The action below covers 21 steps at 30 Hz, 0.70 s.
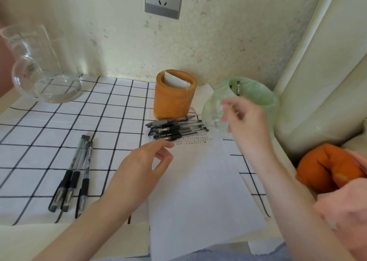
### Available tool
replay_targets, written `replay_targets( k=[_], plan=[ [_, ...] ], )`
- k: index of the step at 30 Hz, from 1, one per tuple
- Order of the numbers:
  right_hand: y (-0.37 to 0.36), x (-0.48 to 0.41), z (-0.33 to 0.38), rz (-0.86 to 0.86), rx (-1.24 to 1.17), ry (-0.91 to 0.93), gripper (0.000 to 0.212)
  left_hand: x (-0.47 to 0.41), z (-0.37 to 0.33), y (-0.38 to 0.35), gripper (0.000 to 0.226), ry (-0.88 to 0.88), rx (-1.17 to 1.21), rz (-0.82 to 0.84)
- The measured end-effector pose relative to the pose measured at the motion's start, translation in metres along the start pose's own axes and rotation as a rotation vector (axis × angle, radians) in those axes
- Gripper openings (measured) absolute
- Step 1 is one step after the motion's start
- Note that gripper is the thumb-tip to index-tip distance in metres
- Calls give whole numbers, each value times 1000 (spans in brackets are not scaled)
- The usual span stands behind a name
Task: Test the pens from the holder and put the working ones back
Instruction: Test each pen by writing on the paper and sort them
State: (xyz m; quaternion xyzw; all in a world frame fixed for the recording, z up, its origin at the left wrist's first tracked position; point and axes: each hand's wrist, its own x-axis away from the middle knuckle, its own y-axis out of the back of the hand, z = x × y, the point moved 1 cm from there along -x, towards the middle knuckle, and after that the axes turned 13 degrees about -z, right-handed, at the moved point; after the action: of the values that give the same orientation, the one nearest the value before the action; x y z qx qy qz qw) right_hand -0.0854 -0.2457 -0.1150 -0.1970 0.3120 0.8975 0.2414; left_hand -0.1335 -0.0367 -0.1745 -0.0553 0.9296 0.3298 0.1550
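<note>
Pile of black pens on the sheet top edge, just before the orange holder; three pens well apart on the left, green-bagged bin on the right. Left hand relaxed, empty, fingertips just beside the pile. Right hand blurred before the bin; grip unclear.

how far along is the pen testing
Done: scribbles on the paper, three pens set aside at left, one pen in the green bin. In hand: nothing; left hand and right hand look empty. Left: the pile of pens by the holder, which shows no pens.

Pen pile lies before holder, on paper.
</note>
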Motion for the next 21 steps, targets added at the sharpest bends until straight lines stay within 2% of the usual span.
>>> replay_targets(
  k=[3, 5, 8, 12, 16, 21],
  plan=[
    [-25, 50, -6, 319, 87, 19, 13, 1, 1, 2, 21, -5, -53, -13],
    [-38, 70, -7, 437, 202, 120, 14, 1, 1, 6, 20, 4, -88, -56],
    [-48, 77, -5, 458, 212, 152, 15, 0, 8, 16, 20, -11, -241, -167],
    [-56, 76, -1, 481, 268, 199, 18, -3, 33, 34, 18, -10, -606, -235],
    [-59, 75, 0, 483, 268, 212, 18, -1, 41, 50, 27, 142, -898, -115],
    [-55, 71, -3, 449, 262, 205, 15, 2, 44, 50, 34, 132, -1015, -58]
  ],
)
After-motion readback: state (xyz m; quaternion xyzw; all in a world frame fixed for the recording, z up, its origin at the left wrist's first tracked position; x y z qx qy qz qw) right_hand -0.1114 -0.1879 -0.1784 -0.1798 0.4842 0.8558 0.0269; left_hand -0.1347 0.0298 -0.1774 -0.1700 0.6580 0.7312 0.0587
